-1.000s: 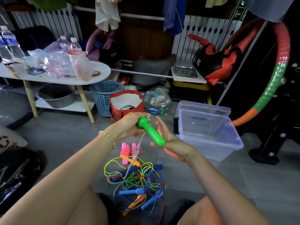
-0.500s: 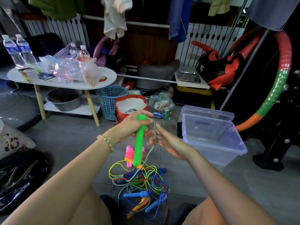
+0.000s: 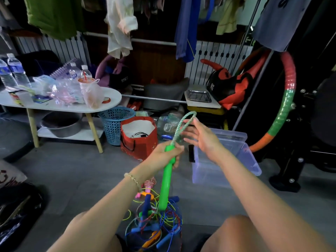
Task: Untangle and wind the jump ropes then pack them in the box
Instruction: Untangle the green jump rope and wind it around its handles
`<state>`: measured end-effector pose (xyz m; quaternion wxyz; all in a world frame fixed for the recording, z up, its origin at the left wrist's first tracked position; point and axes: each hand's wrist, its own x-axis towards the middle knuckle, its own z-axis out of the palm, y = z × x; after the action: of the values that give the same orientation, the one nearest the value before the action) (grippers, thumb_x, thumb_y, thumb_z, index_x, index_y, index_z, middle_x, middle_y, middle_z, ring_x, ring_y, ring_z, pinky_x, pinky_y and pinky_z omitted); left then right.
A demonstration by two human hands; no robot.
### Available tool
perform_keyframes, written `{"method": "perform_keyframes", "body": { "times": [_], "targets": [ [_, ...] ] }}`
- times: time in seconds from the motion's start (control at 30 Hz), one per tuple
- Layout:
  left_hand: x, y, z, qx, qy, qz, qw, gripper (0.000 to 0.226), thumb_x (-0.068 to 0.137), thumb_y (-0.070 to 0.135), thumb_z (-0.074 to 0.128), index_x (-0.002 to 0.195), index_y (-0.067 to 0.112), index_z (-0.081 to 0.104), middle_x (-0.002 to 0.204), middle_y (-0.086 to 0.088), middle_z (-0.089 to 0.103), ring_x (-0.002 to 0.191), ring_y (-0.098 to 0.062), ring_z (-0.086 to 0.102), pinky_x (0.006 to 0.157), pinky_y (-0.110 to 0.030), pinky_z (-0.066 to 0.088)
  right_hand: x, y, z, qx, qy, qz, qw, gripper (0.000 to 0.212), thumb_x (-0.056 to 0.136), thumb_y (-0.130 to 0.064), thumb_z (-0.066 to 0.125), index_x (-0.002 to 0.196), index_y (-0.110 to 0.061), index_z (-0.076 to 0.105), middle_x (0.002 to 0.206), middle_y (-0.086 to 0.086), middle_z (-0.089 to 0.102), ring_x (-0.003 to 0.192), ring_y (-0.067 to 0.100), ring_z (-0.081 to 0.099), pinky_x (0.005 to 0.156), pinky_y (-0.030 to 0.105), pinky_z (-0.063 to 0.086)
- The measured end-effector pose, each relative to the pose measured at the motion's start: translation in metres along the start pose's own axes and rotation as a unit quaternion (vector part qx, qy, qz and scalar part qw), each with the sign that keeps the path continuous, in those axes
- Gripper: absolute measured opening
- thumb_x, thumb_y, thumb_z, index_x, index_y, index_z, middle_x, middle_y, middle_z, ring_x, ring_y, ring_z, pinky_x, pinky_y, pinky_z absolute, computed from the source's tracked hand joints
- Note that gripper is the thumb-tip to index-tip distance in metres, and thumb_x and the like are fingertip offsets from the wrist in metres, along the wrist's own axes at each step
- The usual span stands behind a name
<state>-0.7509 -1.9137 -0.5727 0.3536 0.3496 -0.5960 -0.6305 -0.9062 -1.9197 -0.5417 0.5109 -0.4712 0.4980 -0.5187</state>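
At frame centre, the green handle (image 3: 166,180) is gripped by the left hand (image 3: 163,154); its braided rope (image 3: 183,124) is looped over the right hand's (image 3: 201,137) spread fingers, apparently unpinched.

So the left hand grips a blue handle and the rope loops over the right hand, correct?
No: the head view shows the handle in the left hand is green. The rope does loop over the right hand.

Handle (image 3: 166,180) top hidden in left grip (image 3: 164,154)
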Motion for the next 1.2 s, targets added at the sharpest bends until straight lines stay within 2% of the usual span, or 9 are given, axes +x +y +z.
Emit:
{"method": "perform_keyframes", "body": {
  "times": [0.13, 0.23, 0.33, 0.5, 0.6, 0.77, 0.9, 1.07, 1.2],
  "targets": [
    [0.007, 0.035, -0.01, -0.189, -0.023, -0.022, 0.982, 0.018, 0.097, 0.013, 0.045, 0.08, 0.011, 0.05, 0.05, 0.006, 0.045, 0.035, -0.004, 0.037, 0.035, -0.014, 0.031, -0.03, 0.057, -0.006, -0.001, -0.172, 0.081, 0.982, 0.065, 0.073, -0.046, 0.061, 0.134, -0.028, 0.044, 0.128, -0.007, 0.059, 0.122, 0.011, 0.051, 0.104, 0.032, 0.034],
    [0.008, 0.046, -0.008, -0.181, -0.037, -0.048, 0.982, 0.018, 0.098, 0.014, 0.042, 0.084, 0.011, 0.053, 0.051, 0.007, 0.045, 0.035, -0.003, 0.034, 0.035, -0.013, 0.028, -0.051, 0.081, 0.018, -0.106, -0.231, 0.073, 0.964, 0.035, 0.089, -0.014, 0.06, 0.122, -0.025, 0.053, 0.11, -0.01, 0.066, 0.103, 0.003, 0.06, 0.088, 0.02, 0.045],
    [0.009, 0.035, -0.024, -0.109, -0.012, -0.064, 0.992, 0.01, 0.095, 0.017, 0.051, 0.095, 0.014, 0.061, 0.066, 0.004, 0.058, 0.039, -0.003, 0.037, 0.037, -0.013, 0.03, -0.052, 0.076, 0.019, -0.135, -0.165, 0.041, 0.976, 0.019, 0.098, -0.016, 0.046, 0.1, -0.016, 0.065, 0.079, -0.008, 0.07, 0.078, 0.002, 0.065, 0.073, 0.017, 0.049],
    [-0.009, -0.024, -0.033, 0.116, -0.051, -0.115, 0.985, 0.021, 0.09, 0.015, 0.062, 0.11, 0.01, 0.059, 0.071, 0.002, 0.062, 0.043, -0.005, 0.05, 0.043, -0.017, 0.043, -0.039, 0.045, 0.009, -0.042, -0.061, -0.002, 0.997, 0.025, 0.098, -0.016, 0.043, 0.093, -0.011, 0.067, 0.073, -0.002, 0.072, 0.072, 0.008, 0.068, 0.064, 0.017, 0.053],
    [-0.022, -0.043, -0.011, 0.103, -0.08, -0.055, 0.99, 0.005, 0.092, 0.011, 0.059, 0.095, 0.014, 0.061, 0.08, 0.007, 0.07, 0.044, -0.005, 0.051, 0.045, -0.019, 0.046, -0.032, 0.03, 0.012, -0.025, -0.057, -0.015, 0.998, 0.025, 0.099, -0.018, 0.043, 0.096, -0.011, 0.066, 0.078, -0.001, 0.073, 0.074, 0.008, 0.068, 0.065, 0.017, 0.054],
    [-0.016, -0.019, -0.009, 0.05, 0.036, 0.017, 0.998, 0.016, 0.093, 0.01, 0.057, 0.077, 0.011, 0.051, 0.052, 0.005, 0.059, 0.038, -0.008, 0.05, 0.042, -0.019, 0.044, -0.032, 0.042, 0.003, -0.006, -0.016, -0.004, 1.0, 0.019, 0.098, -0.027, 0.046, 0.106, -0.018, 0.061, 0.106, 0.004, 0.068, 0.086, 0.007, 0.067, 0.073, 0.02, 0.054],
    [-0.006, 0.017, -0.005, -0.005, 0.036, 0.049, 0.998, 0.016, 0.094, 0.014, 0.055, 0.079, 0.009, 0.052, 0.048, 0.006, 0.053, 0.036, -0.008, 0.046, 0.038, -0.016, 0.038, -0.049, 0.072, 0.012, -0.089, -0.144, 0.053, 0.984, 0.027, 0.089, -0.02, 0.056, 0.115, -0.015, 0.06, 0.115, 0.001, 0.065, 0.104, 0.008, 0.062, 0.092, 0.024, 0.048],
    [0.009, 0.038, -0.021, -0.018, 0.044, 0.056, 0.997, 0.024, 0.095, 0.014, 0.053, 0.116, 0.004, 0.059, 0.074, 0.009, 0.069, 0.044, -0.007, 0.049, 0.043, -0.016, 0.041, -0.048, 0.053, 0.013, -0.114, -0.097, 0.01, 0.989, 0.02, 0.096, -0.013, 0.05, 0.105, -0.003, 0.065, 0.098, 0.01, 0.07, 0.084, 0.006, 0.069, 0.085, 0.02, 0.052],
    [-0.005, 0.003, -0.02, 0.098, -0.011, -0.033, 0.995, 0.022, 0.097, 0.024, 0.051, 0.109, 0.008, 0.06, 0.061, 0.004, 0.065, 0.046, -0.005, 0.056, 0.046, -0.016, 0.046, -0.035, 0.021, 0.007, -0.023, -0.008, -0.028, 0.999, 0.021, 0.096, -0.011, 0.049, 0.104, 0.002, 0.064, 0.083, 0.002, 0.072, 0.073, 0.007, 0.07, 0.073, 0.019, 0.056]
  ]
}}
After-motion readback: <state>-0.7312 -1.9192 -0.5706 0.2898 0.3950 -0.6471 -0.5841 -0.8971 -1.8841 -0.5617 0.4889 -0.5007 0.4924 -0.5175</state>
